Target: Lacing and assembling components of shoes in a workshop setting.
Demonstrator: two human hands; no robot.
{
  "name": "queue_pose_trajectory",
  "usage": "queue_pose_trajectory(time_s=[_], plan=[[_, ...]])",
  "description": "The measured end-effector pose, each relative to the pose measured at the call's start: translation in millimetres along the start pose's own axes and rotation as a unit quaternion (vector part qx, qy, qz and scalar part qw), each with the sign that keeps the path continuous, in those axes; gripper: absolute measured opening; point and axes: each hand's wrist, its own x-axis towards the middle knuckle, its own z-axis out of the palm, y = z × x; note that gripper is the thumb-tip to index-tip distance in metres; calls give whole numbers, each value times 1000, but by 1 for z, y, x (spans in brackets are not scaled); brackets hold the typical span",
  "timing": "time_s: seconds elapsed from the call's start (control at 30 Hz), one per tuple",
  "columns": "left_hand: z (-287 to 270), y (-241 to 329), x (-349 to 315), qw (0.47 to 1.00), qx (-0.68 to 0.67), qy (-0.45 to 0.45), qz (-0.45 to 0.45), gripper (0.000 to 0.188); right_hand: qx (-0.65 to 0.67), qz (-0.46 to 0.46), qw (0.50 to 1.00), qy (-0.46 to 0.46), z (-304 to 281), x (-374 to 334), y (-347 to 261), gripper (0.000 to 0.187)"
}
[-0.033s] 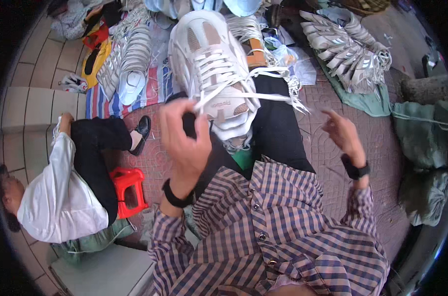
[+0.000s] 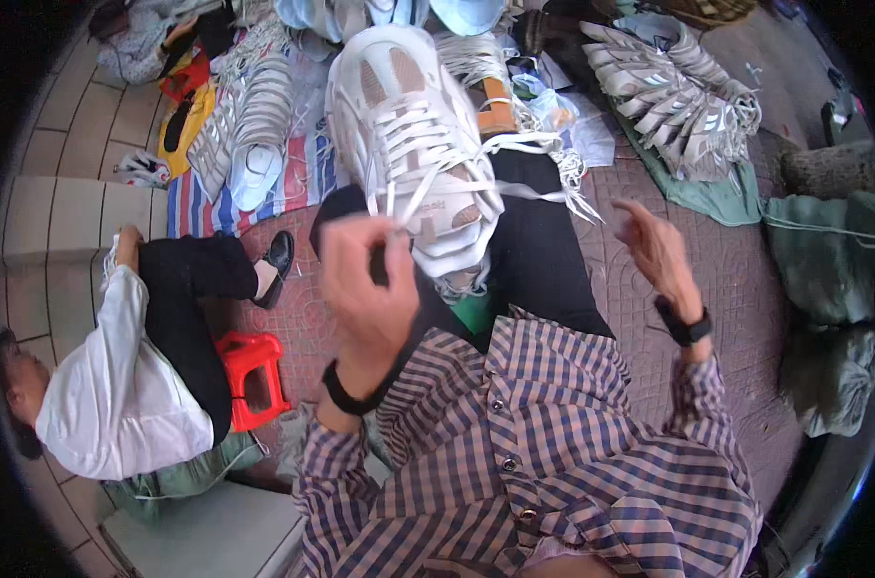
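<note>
The white-and-beige shoe [image 2: 413, 144] is lying over the person's black-trousered legs [image 2: 558, 255], toe outward, its underside facing out of view. Nearer the body than the shoe's toe, the left hand [image 2: 368, 289] is holding thumb and forefinger close together; blur is obscuring the fingertips, so whether they are pinching a lace cannot be told. Right of the shoe, the right hand [image 2: 657, 252] is hovering loosely open, fingers half bent, gripping nothing visible. White laces [image 2: 520, 142] are trailing from the shoe toward that hand. Below the shoe's heel, a green thing [image 2: 472, 313] is showing only partly. Beyond the toe, pale blue pieces [image 2: 466, 14] are running out of view. Left of the shoe, a co-worker [image 2: 134, 385] is sitting, face turning partly into the dark rim.
</note>
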Motion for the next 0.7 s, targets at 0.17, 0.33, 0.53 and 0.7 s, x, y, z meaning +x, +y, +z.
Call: queue_pose_trajectory(time_s=[0.17, 0.33, 0.53, 0.7], plan=[[16, 18, -40, 916, -130, -257, -279, 26, 143, -271, 940, 149, 51, 64, -97, 24], [42, 14, -44, 651, -565, -175, -476, 28, 24, -306, 951, 45, 62, 86, -136, 22], [43, 11, -40, 546, -604, -125, -567, 18, -48, -362, 928, 72, 51, 75, -143, 25], [48, -10, -52, 632, -588, -166, -477, 13, -128, -316, 939, 41, 51, 79, -125, 19]])
